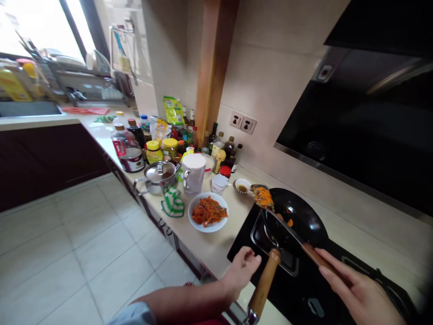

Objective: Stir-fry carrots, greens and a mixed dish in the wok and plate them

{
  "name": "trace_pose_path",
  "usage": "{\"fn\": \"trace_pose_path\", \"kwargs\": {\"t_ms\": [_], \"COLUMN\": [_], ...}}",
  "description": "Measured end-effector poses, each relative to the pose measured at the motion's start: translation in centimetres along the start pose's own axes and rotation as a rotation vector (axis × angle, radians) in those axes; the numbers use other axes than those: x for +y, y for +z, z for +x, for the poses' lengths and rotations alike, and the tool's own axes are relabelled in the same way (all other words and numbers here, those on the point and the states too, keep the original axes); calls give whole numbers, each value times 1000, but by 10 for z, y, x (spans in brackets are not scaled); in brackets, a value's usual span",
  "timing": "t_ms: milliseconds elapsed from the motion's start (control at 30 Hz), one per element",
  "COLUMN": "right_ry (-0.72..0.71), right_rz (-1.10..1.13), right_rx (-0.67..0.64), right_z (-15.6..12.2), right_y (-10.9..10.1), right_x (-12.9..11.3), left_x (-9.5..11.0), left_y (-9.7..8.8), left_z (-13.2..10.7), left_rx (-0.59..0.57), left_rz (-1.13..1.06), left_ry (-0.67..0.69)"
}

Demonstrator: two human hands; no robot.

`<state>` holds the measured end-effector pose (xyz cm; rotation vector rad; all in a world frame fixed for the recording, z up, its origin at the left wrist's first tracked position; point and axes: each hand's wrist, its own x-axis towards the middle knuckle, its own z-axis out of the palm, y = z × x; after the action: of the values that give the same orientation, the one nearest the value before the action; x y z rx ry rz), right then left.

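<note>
Spatula held by right hand.

Hands: two, left hand and right hand
Wok: one
Spatula: one
Plate of food: one
Sauce dish: one
Lidded pot: one
White jug: one
Wall sockets: two
Yellow-lidded jars: two

Left hand forward, fingers loosely curled, right hand lower right, fingers closed in grip

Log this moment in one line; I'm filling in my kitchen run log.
left hand beside wok handle, not gripping | right hand holds spatula | spatula carries orange food over wok rim | filled plate on counter
</note>
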<state>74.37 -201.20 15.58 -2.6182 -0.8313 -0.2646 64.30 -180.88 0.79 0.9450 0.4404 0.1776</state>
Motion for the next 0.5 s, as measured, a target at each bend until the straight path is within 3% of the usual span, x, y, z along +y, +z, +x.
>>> {"fn": "trace_pose_path", "kwargs": {"t_ms": [67, 167, 233, 300, 500], "right_ry": [-77, -226, -284, -348, -508], "right_rz": [41, -81, -269, -442, -621], "right_rx": [-145, -203, -179, -126, 61], "right_z": [6, 10, 8, 4, -14], "right_y": [21, 61, 87, 109, 147], "right_x": [-28, -66, -85, -97, -103], "left_x": [11, 23, 29, 32, 31], "left_y": [-5, -10, -13, -17, -32], "left_z": [-3, -5, -5, -1, 10], "left_rx": [29, -104, -235, -294, -226], "left_rz": [-189, -499, -653, -740, -796], "left_ry": [58, -55, -151, -204, -245]}}
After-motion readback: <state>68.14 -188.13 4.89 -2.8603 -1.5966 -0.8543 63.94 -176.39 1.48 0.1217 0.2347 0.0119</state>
